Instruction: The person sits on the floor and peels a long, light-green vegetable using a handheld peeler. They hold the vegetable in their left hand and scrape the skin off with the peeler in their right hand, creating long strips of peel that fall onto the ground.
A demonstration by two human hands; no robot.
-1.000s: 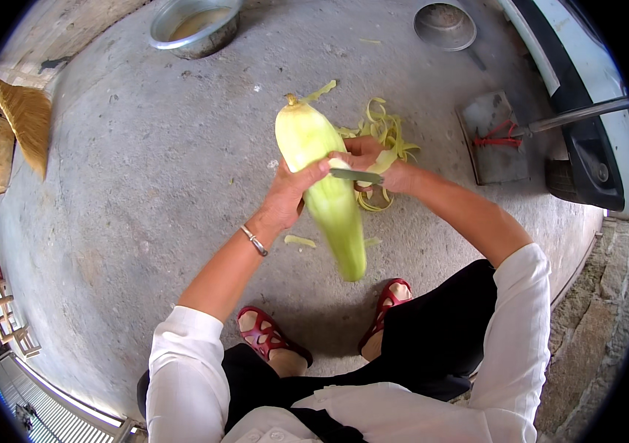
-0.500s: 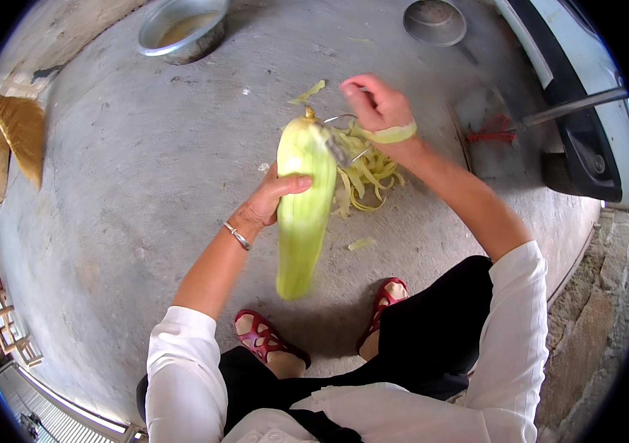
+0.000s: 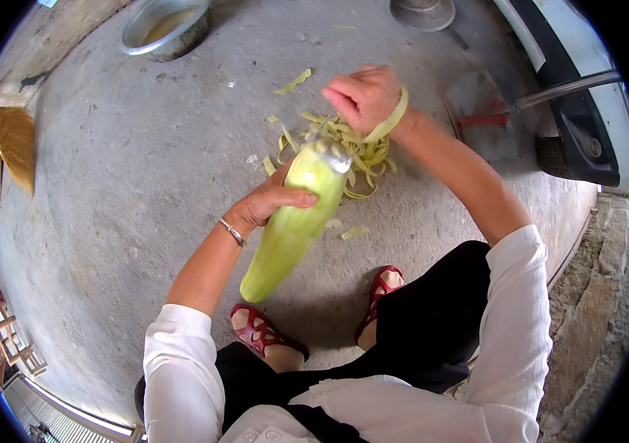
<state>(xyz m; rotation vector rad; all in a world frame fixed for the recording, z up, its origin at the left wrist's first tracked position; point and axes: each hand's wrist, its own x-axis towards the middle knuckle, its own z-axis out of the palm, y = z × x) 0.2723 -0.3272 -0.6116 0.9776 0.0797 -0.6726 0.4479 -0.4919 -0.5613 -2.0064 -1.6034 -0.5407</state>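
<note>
Gripping squash (image 3: 285, 247) by its side, left hand (image 3: 274, 201) curled; long axis slants lower left to upper right; right hand (image 3: 366, 97) curled beyond upper end, hold on blurred peeler (image 3: 339, 156) unclear.

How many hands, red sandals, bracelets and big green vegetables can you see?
Left hand and right hand: 2
Red sandals: 2
Silver bracelet: 1
Big green vegetable: 1
Total: 6
</note>
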